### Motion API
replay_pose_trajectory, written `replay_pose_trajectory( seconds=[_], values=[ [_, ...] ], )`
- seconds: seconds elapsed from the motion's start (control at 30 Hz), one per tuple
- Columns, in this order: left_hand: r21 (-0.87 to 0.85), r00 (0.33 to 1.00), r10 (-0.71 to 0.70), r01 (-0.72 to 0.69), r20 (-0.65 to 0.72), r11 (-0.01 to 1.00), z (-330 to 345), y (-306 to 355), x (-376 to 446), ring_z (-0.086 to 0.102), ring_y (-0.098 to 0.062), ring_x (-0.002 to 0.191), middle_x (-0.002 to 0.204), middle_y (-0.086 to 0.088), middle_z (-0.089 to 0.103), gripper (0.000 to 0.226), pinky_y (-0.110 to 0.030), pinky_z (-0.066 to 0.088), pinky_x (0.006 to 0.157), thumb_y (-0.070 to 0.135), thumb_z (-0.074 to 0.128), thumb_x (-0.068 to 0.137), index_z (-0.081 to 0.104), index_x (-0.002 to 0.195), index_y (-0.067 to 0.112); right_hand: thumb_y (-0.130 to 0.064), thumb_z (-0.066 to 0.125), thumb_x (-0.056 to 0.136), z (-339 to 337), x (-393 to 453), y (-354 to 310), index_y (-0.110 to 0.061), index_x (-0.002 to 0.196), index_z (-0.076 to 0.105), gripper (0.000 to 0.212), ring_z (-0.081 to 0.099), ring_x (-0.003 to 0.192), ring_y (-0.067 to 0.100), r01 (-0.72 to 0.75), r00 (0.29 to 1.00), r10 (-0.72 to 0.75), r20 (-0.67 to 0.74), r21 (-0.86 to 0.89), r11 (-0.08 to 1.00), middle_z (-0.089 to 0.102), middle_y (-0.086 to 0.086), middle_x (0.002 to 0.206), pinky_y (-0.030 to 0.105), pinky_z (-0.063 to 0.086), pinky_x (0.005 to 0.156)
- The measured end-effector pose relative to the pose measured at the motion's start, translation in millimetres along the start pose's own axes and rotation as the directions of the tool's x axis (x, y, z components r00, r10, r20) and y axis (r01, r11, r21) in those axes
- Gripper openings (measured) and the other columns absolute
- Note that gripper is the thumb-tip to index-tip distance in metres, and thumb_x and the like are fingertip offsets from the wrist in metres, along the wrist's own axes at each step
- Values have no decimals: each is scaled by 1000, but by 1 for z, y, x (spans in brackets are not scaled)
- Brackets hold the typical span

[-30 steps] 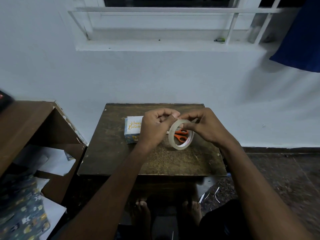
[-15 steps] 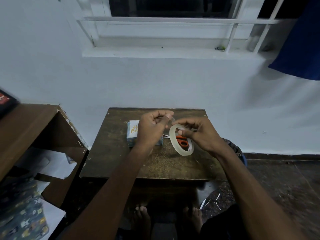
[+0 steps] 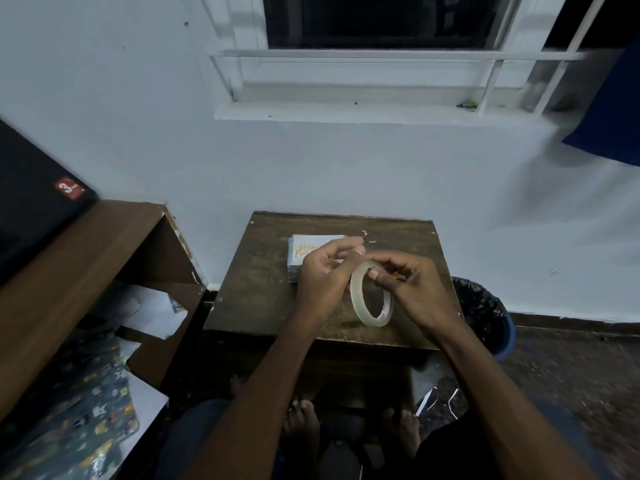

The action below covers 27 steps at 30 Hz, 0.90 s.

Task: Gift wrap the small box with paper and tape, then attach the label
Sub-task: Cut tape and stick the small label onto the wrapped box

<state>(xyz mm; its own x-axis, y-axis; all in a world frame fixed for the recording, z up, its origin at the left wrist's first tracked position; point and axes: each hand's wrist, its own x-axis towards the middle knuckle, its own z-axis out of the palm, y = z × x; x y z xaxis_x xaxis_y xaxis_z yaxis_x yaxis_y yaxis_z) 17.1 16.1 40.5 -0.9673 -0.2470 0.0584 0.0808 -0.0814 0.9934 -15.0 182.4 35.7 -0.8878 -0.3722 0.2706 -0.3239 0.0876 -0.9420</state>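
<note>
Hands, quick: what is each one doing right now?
Left hand: fingers pinched, apparently on the tape's loose end; hard to confirm.
Right hand: grips the tape roll.

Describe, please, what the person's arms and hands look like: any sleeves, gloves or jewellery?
Both forearms are bare to the frame edge, with no sleeves visible. The left hand and right hand wear no gloves; no rings, watch or bracelets show. Fingernails are short and unpainted.

Clear tape roll upright above table; wrapped box behind.
</note>
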Motion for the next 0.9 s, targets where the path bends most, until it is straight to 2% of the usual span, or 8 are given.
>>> replay_pose_trajectory(
  seconds=[0.07,0.17,0.33,0.47,0.6,0.7,0.8,0.9],
  values=[
    [32,1000,3,-2,-5,999,-2,-1,1,77,-18,81,92,-9,81,16,-30,62,77,22,76,98,82,106,10,0,71,94,0,3,-2,-18,111,80,27,73,96,9,21,999,-21,26,-9,1000,80,-8,104,20,53,83],
    [37,997,2,0,-72,999,-1,-3,5,76,-19,74,83,-11,80,14,-32,63,75,23,80,94,83,95,9,4,70,93,0,8,-3,-16,111,80,28,74,100,8,50,998,-49,44,-20,999,80,-9,105,15,51,84],
    [-42,992,-13,7,-129,999,4,-4,13,76,-26,73,84,-15,79,14,-49,65,77,20,81,93,82,95,6,2,71,93,0,20,3,-14,112,80,27,74,102,16,69,997,-68,29,-31,997,80,-6,105,26,55,87],
    [-38,993,-3,-2,-119,999,4,-1,19,76,-25,72,86,-12,80,14,-42,65,70,21,79,95,82,96,7,2,71,93,0,26,7,-13,109,81,24,75,99,16,64,998,-64,3,-30,998,80,-6,103,29,57,86],
    [3,993,19,-19,-117,1000,3,1,22,76,-23,69,84,-9,81,12,-41,65,67,20,77,96,82,97,9,3,72,92,0,29,8,-13,106,81,23,75,98,14,43,999,-43,-14,-28,999,80,-6,102,25,55,86],
    [96,986,102,-89,-135,991,2,-4,26,78,-23,70,81,-3,81,9,-43,66,68,19,76,97,82,97,13,1,73,90,1,32,9,-16,100,82,22,75,97,15,-5,1000,5,-1,-32,999,80,-4,100,32,57,89],
    [161,981,144,-123,-129,979,4,-7,28,78,-24,71,79,-1,80,8,-45,65,68,20,77,97,82,94,15,2,72,87,3,36,12,-16,95,80,22,74,89,21,-34,999,34,-4,-49,998,79,-1,93,38,58,83],
    [145,982,135,-116,-129,983,5,-8,31,77,-20,69,76,-3,80,8,-36,62,63,17,78,96,82,96,11,3,72,90,2,37,12,-14,97,79,19,74,86,20,-26,999,28,19,-78,997,79,-2,92,35,59,80]
  ],
)
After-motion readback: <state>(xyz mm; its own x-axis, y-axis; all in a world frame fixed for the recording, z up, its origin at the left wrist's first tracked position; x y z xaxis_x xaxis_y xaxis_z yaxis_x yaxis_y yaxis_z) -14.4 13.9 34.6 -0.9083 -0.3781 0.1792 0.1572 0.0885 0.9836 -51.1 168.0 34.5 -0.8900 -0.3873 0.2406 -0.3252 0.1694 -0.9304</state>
